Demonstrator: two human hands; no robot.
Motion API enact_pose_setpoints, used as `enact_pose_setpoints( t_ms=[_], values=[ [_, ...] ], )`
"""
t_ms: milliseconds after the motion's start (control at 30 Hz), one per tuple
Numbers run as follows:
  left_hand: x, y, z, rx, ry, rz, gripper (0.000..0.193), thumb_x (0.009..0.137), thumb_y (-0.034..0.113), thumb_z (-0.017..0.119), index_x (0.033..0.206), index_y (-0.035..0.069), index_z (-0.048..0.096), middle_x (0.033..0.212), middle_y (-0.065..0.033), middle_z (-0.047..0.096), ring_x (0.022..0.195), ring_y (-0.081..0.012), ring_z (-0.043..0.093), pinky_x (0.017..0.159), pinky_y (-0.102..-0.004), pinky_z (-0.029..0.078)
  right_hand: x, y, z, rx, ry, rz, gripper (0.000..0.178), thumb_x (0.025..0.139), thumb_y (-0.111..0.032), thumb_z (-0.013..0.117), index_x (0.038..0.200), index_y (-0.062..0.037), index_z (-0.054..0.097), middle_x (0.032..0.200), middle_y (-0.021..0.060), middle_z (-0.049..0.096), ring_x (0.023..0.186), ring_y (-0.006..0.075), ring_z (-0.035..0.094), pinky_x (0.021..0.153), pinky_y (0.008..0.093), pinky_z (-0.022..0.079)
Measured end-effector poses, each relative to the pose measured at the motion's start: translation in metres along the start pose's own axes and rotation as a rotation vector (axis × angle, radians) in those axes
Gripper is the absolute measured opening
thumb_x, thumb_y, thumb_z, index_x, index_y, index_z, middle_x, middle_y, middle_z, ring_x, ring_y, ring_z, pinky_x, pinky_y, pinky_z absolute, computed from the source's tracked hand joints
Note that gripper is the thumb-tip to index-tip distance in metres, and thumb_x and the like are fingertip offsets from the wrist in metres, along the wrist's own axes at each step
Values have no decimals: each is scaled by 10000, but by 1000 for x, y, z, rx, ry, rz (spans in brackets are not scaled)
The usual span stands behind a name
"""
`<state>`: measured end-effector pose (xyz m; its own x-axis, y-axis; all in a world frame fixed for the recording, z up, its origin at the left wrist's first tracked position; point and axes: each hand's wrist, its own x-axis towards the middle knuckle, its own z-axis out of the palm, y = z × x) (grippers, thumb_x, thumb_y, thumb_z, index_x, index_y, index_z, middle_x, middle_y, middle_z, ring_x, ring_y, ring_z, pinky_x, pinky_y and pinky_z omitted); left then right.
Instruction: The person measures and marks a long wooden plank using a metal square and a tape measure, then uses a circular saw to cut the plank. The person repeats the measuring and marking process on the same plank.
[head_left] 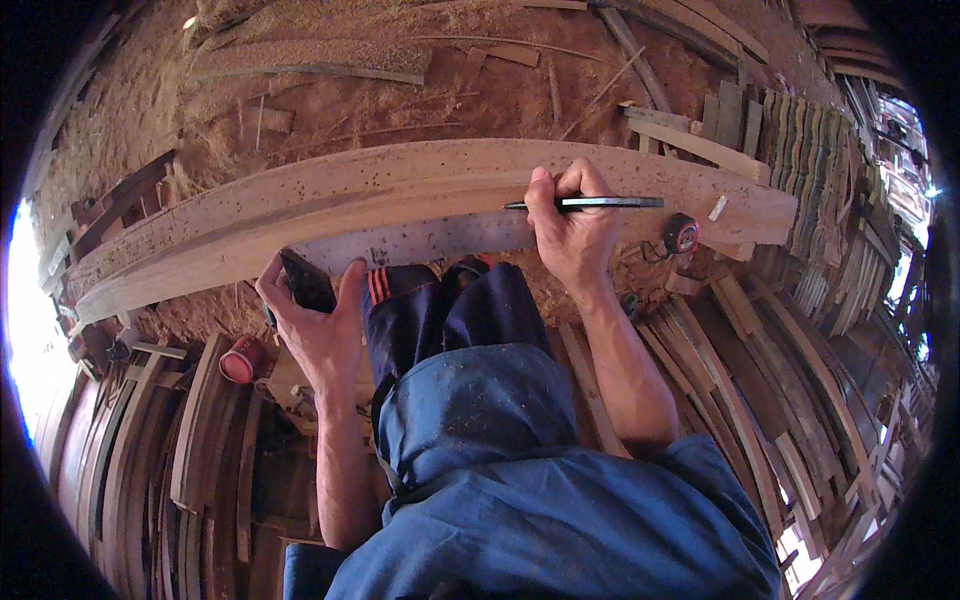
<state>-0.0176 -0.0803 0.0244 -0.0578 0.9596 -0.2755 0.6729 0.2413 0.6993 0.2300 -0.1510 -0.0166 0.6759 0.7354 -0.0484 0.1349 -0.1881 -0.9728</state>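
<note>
My right hand (577, 225) pinches a slim dark pen (610, 203), held nearly level over the long wooden beam (400, 185) with its tip pointing left. In my left hand (318, 320), at the beam's near edge, a dark rectangular block (308, 284) sits between thumb and fingers. From that block a flat grey strip (430, 238) with dark specks runs right along the beam, as far as my right hand. Whether block and strip are one tool I cannot tell. A red and black tape measure (682, 234) rests right of my right hand.
A small white piece (718, 208) lies on the beam's right end. Wooden strips (205, 430) are stacked at the lower left, more boards (735, 390) at the right. A red cup-like container (240, 362) stands near my left forearm. Sawdust and offcuts (510, 55) cover the far ground.
</note>
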Motion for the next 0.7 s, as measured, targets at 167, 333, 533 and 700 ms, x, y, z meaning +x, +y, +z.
enact_pose_setpoints(
  t_ms=[167, 333, 533, 700],
  values=[
    [0, 2, 0, 21, 8, 17, 815, 806, 294, 907, 1402, 50, 408, 1272, -235, 597, 1196, -327, 591, 1042, -428, 462, 2, 0, -1, -55, -23, -13, 410, 967, -94, 728, 719, -74, 402, 569, -29, 419, 535, 43, 418, 455, 289, 364],
    [-1, 2, -1, 100, 28, 34, 821, 800, 294, 909, 1404, 52, 409, 1269, -241, 596, 1199, -336, 590, 1044, -435, 462, 3, 3, -1, -48, -33, -12, 408, 961, -99, 732, 720, -75, 404, 561, -23, 415, 530, 47, 418, 453, 298, 360],
    [1, 1, 1, 74, 23, 20, 830, 792, 304, 915, 1400, 49, 410, 1277, -247, 598, 1192, -343, 596, 1044, -441, 461, 3, 4, -2, -82, -45, -11, 406, 958, -103, 736, 722, -76, 408, 559, -12, 415, 523, 54, 418, 452, 304, 359],
    [0, 2, 0, 60, 12, 12, 815, 799, 295, 911, 1396, 50, 412, 1260, -245, 609, 1189, -327, 597, 1038, -425, 467, 4, 2, -2, -91, -48, -26, 405, 957, -114, 737, 720, -73, 411, 556, -5, 421, 512, 65, 422, 450, 312, 362]
  ],
)
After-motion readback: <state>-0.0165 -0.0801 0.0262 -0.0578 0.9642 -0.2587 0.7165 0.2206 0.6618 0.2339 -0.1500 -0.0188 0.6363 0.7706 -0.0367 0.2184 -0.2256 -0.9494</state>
